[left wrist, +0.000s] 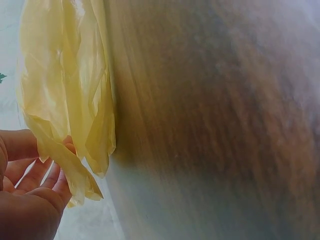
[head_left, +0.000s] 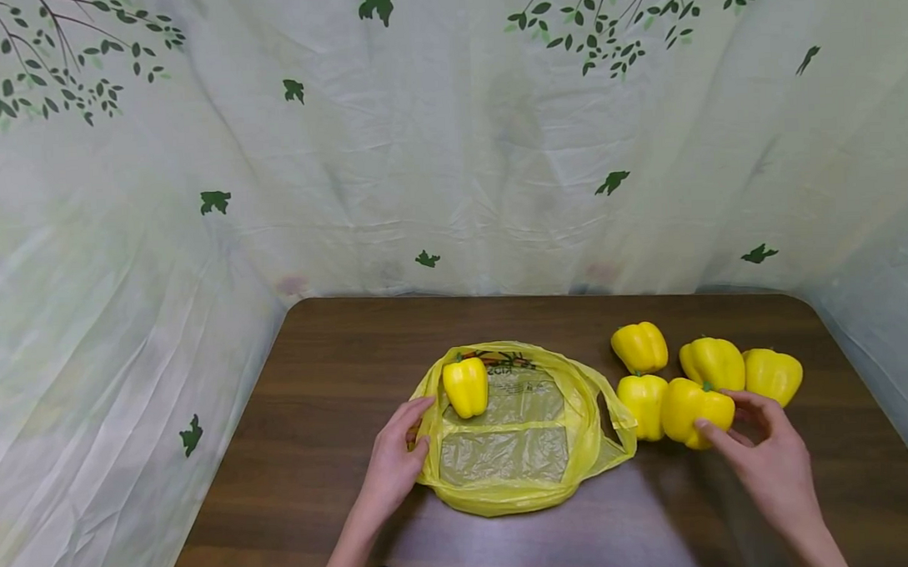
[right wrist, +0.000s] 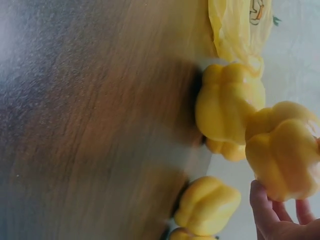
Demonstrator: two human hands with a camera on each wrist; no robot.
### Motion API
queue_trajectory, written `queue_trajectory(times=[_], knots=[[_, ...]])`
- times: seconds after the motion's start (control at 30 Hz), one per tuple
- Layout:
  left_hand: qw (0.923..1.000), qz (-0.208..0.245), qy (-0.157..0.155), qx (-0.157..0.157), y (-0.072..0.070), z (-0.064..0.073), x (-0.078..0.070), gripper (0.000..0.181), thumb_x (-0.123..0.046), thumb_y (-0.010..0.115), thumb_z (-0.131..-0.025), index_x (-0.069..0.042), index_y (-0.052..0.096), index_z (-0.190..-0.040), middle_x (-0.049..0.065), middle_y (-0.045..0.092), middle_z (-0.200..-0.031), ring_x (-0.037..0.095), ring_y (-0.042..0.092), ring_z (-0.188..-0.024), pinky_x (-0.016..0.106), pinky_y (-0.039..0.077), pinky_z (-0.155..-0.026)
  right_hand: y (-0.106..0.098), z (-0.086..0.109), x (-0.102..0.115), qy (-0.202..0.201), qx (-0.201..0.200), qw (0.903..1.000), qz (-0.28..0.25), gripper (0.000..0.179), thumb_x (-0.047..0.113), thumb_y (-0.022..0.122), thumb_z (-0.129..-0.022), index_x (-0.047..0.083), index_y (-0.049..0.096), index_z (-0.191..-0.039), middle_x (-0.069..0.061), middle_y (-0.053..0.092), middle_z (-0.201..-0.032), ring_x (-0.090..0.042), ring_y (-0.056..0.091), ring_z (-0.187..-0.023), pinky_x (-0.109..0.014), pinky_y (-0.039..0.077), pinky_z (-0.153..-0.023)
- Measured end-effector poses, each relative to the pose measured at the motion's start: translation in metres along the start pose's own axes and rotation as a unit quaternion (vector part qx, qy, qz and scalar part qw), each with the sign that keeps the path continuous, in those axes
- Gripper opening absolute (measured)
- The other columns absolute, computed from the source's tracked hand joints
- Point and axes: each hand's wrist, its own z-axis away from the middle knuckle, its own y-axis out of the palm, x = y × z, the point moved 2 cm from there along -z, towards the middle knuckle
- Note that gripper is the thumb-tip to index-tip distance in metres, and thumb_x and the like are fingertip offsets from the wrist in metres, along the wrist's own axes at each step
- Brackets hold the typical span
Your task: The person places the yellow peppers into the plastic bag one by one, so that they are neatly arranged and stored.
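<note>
My left hand (head_left: pixel 396 454) grips the left edge of a yellow plastic bag (head_left: pixel 499 504). The bag lies spread on the table with its mouth facing up. In the left wrist view, the fingers curl round the thin plastic of the bag (left wrist: pixel 75 120). One yellow bell pepper (head_left: pixel 466 390) rests inside, at the bag's upper left. To the right, my right hand (head_left: pixel 777 464) pinches another bell pepper (head_left: pixel 689 410) between thumb and fingers. The right wrist view shows that held pepper (right wrist: pixel 285 155) raised above the wooden surface.
Several more yellow bell peppers stand beside my right hand, including one (head_left: pixel 642 400) against the bag's handle and one (head_left: pixel 774 376) farthest right. The dark wooden table (head_left: pixel 336 346) ends at a pale curtain (head_left: pixel 479 149) with leaf prints.
</note>
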Motion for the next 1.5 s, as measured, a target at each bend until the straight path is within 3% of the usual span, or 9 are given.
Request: queue_trajectory(times=[0.7,1.0,1.13,1.23,1.37,1.5], knots=[[1.0000,0.000,-0.007,0.006,0.001,0.000,0.000,0.056,0.014,0.064,-0.083,-0.010,0.060,-0.134,0.001,0.057,-0.132,0.018,0.057,-0.110,0.040,0.050,-0.086,0.016,-0.001,0.027,-0.087,0.068,0.9938,0.006,0.062,0.028,0.080,-0.083,0.006,0.050,-0.132,-0.009,0.052,-0.126,0.008,0.053,-0.096,-0.009,0.048,-0.072],[0.9999,0.002,-0.009,0.011,0.002,0.000,-0.001,0.058,0.015,0.062,-0.083,-0.011,0.060,-0.135,0.001,0.056,-0.134,0.019,0.057,-0.111,0.041,0.050,-0.087,0.029,-0.004,0.036,-0.128,0.093,0.9869,0.031,0.060,0.032,0.080,-0.083,0.006,0.052,-0.129,-0.007,0.055,-0.126,0.000,0.049,-0.103,-0.005,0.043,-0.077],[0.9999,0.000,-0.010,0.011,0.001,0.000,-0.001,0.058,0.015,0.062,-0.083,-0.011,0.060,-0.135,0.002,0.056,-0.134,0.019,0.057,-0.111,0.041,0.050,-0.088,0.035,-0.005,0.040,-0.131,0.109,0.9847,0.037,0.061,0.035,0.080,-0.083,0.007,0.051,-0.129,-0.008,0.055,-0.127,-0.013,0.053,-0.108,-0.007,0.044,-0.078],[0.9999,0.001,-0.013,0.011,0.001,0.000,-0.001,0.058,0.014,0.062,-0.083,-0.011,0.060,-0.135,0.002,0.056,-0.134,0.020,0.057,-0.113,0.041,0.050,-0.088,0.039,-0.006,0.044,-0.130,0.125,0.9830,0.038,0.062,0.036,0.079,-0.083,0.008,0.051,-0.130,-0.010,0.054,-0.128,-0.025,0.053,-0.111,-0.017,0.050,-0.081],[0.9998,0.004,-0.014,0.011,0.000,0.000,-0.002,0.058,0.015,0.061,-0.083,-0.010,0.060,-0.135,0.002,0.056,-0.134,0.020,0.056,-0.113,0.041,0.049,-0.088,0.044,-0.008,0.047,-0.133,0.153,0.9790,0.017,0.062,0.032,0.079,-0.083,0.006,0.050,-0.131,-0.012,0.054,-0.128,-0.031,0.053,-0.113,-0.032,0.053,-0.083],[0.9998,0.003,-0.012,0.013,0.000,0.001,-0.002,0.058,0.015,0.061,-0.083,-0.010,0.059,-0.135,0.002,0.056,-0.134,0.020,0.057,-0.111,0.041,0.050,-0.088,0.050,-0.011,0.048,-0.139,0.178,0.9742,-0.008,0.059,0.028,0.080,-0.083,0.005,0.050,-0.130,-0.012,0.055,-0.128,-0.032,0.054,-0.114,-0.030,0.054,-0.083]])
